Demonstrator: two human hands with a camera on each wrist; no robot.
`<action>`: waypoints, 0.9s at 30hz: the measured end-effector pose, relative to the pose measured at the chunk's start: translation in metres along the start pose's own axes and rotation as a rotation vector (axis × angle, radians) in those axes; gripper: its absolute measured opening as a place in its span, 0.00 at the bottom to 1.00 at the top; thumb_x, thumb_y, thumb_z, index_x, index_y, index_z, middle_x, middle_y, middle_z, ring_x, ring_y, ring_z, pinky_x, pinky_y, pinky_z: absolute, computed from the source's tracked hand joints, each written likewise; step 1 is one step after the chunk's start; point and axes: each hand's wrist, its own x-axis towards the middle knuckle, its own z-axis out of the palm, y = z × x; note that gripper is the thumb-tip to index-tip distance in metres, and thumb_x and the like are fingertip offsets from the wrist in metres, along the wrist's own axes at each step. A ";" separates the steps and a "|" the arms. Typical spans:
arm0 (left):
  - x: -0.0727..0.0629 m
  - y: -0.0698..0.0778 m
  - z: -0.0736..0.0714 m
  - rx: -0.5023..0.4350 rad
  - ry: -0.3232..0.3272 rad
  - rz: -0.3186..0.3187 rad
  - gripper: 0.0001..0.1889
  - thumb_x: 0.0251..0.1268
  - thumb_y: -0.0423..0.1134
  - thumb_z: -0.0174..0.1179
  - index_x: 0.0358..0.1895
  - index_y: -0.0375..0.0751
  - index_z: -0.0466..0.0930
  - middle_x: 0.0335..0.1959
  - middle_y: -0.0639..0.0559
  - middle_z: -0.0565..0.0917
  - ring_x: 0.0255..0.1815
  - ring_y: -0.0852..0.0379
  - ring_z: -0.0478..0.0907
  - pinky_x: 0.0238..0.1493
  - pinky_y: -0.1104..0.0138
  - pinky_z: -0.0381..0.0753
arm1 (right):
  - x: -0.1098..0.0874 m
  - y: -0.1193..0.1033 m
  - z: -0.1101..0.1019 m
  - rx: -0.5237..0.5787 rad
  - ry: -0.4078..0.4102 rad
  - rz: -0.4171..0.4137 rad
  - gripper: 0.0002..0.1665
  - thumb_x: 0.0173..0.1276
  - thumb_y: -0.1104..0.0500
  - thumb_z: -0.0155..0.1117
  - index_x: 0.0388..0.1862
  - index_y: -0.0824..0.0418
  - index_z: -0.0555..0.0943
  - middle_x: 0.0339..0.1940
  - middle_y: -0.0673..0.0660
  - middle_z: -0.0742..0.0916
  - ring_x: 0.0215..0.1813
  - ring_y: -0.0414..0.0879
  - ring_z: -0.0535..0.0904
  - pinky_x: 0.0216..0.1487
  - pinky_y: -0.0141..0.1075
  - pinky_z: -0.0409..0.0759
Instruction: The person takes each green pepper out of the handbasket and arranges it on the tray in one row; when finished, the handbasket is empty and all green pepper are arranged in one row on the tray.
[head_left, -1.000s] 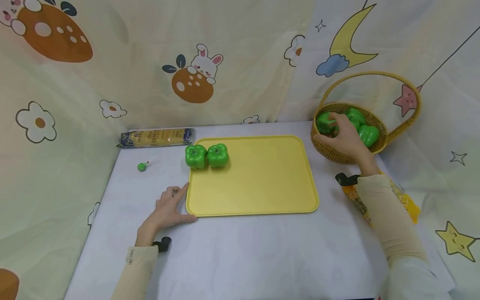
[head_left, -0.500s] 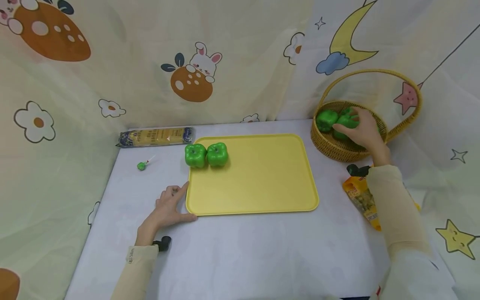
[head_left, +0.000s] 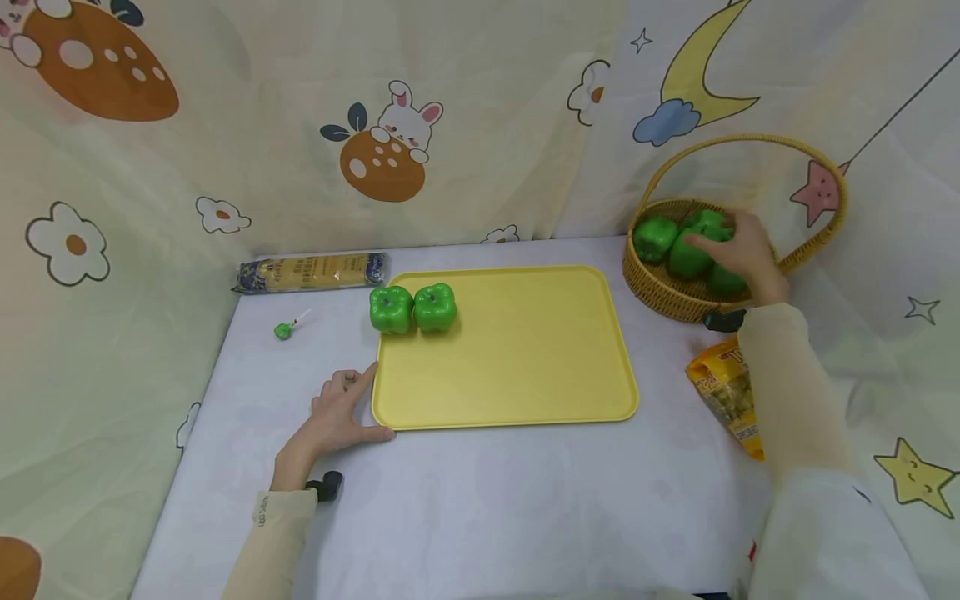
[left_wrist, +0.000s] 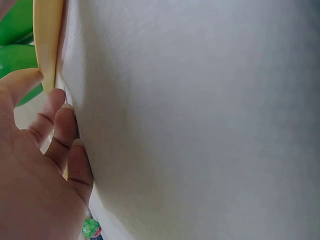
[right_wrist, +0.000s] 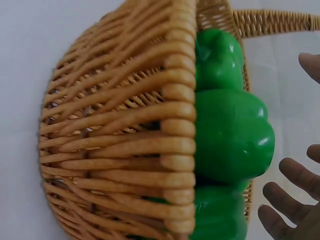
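My right hand (head_left: 748, 257) is over the wicker basket (head_left: 663, 302), beside its green bell peppers (head_left: 654, 239). In the right wrist view its fingers (right_wrist: 290, 202) are spread apart beyond the peppers (right_wrist: 232, 135), with a visible gap between. Several peppers lie in the basket, one partly under the hand. My left hand (head_left: 333, 419) touches the near left corner of a yellow tray (head_left: 517, 367), index finger at the left edge and thumb at the front corner. Two green bell peppers (head_left: 412, 310) stand side by side in the tray's far left corner.
A long wrapped packet (head_left: 313, 272) lies behind the tray at left, and a green lollipop (head_left: 283, 331) left of it. An orange bag (head_left: 727, 396) lies partly under the right sleeve. The basket's tall handle (head_left: 738, 138) arches over its opening; printed cloth hangs behind.
My right hand has moved from the basket's left side to its right side, across the peppers. The middle pepper now shows more fully. My left hand stays at the tray corner.
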 end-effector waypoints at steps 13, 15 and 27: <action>0.000 0.000 0.000 -0.003 0.004 -0.001 0.66 0.36 0.73 0.74 0.82 0.61 0.48 0.66 0.41 0.62 0.60 0.42 0.61 0.58 0.45 0.63 | 0.015 0.005 -0.003 -0.024 -0.039 0.080 0.67 0.65 0.26 0.56 0.81 0.71 0.44 0.78 0.77 0.57 0.75 0.76 0.56 0.71 0.70 0.57; 0.000 0.001 0.000 -0.006 0.002 -0.001 0.66 0.36 0.73 0.75 0.82 0.61 0.48 0.66 0.40 0.62 0.60 0.42 0.61 0.58 0.45 0.62 | 0.016 0.006 -0.003 -0.027 -0.043 0.085 0.67 0.65 0.25 0.55 0.81 0.72 0.44 0.78 0.77 0.57 0.75 0.76 0.56 0.71 0.70 0.57; 0.001 -0.001 0.002 0.000 0.008 -0.003 0.66 0.35 0.73 0.75 0.82 0.61 0.48 0.66 0.41 0.62 0.60 0.43 0.60 0.58 0.44 0.62 | 0.024 0.008 -0.001 -0.057 -0.075 0.103 0.69 0.64 0.24 0.56 0.82 0.69 0.42 0.80 0.77 0.54 0.77 0.76 0.53 0.72 0.71 0.54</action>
